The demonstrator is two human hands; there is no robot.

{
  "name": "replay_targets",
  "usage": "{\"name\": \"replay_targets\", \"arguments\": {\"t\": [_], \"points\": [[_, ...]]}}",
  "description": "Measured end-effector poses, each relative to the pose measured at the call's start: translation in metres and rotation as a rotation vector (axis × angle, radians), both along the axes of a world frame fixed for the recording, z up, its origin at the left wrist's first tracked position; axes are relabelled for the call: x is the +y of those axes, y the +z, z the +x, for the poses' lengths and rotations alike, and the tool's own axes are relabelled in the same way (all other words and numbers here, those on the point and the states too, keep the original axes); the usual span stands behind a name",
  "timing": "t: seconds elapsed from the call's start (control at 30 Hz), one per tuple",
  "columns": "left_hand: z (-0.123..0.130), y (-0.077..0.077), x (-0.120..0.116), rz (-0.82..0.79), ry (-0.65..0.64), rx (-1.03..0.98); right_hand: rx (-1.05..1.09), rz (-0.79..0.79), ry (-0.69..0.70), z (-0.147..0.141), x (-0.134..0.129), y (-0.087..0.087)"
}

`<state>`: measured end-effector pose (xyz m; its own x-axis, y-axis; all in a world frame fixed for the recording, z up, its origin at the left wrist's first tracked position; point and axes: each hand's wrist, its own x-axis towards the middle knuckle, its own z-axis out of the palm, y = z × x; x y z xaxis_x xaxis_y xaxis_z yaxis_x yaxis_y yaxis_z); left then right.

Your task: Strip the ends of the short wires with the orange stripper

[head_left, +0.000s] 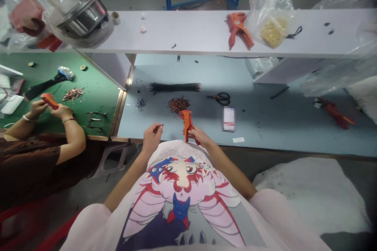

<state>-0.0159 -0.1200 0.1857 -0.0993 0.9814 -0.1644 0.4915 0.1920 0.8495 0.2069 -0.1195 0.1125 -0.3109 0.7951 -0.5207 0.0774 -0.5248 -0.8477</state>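
Observation:
My right hand is closed around the handles of an orange wire stripper, its head pointing away from me. Fingers pinched together, my left hand holds a thin black wire; only a short dark end shows past the fingertips. Just beyond the stripper's head lies a pile of small brown and dark scraps. A bundle of black wires stretches sideways behind that pile. To the right are black-handled scissors.
On the blue-grey tabletop lie a white-and-pink packet and a red-handled tool. The white shelf across the back holds another orange stripper and a metal pot. At the green table, a co-worker's hands hold an orange tool.

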Motion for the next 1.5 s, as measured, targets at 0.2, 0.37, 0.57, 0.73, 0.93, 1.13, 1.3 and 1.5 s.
{"name": "replay_targets", "arguments": {"t": [0.2, 0.37, 0.57, 0.73, 0.93, 1.13, 1.3, 1.5], "points": [[0.037, 0.023, 0.018, 0.025, -0.056, -0.041, 0.474, -0.062, -0.020, 0.028, -0.016, 0.037], [0.040, 0.050, 0.019, 0.097, -0.132, 0.185, -0.282, 0.271, 0.062, 0.033, -0.008, 0.008], [0.009, 0.060, 0.014, 0.085, -0.068, 0.355, -0.849, 0.270, -0.112, 0.053, -0.014, -0.060], [0.006, 0.050, 0.010, 0.020, -0.060, 0.343, -1.015, 0.265, -0.098, 0.066, -0.031, -0.091], [0.015, 0.049, 0.006, -0.009, -0.114, 0.357, -1.109, 0.285, -0.050, 0.065, -0.030, -0.101], [0.007, 0.040, -0.004, -0.032, -0.113, 0.334, -1.207, 0.291, -0.022, 0.065, -0.032, -0.101], [0.010, 0.029, -0.012, -0.034, -0.194, 0.313, -1.285, 0.349, -0.010, 0.064, -0.032, -0.087], [0.009, 0.019, -0.016, -0.028, -0.219, 0.239, -1.289, 0.462, -0.057, 0.068, -0.036, -0.095]]}}
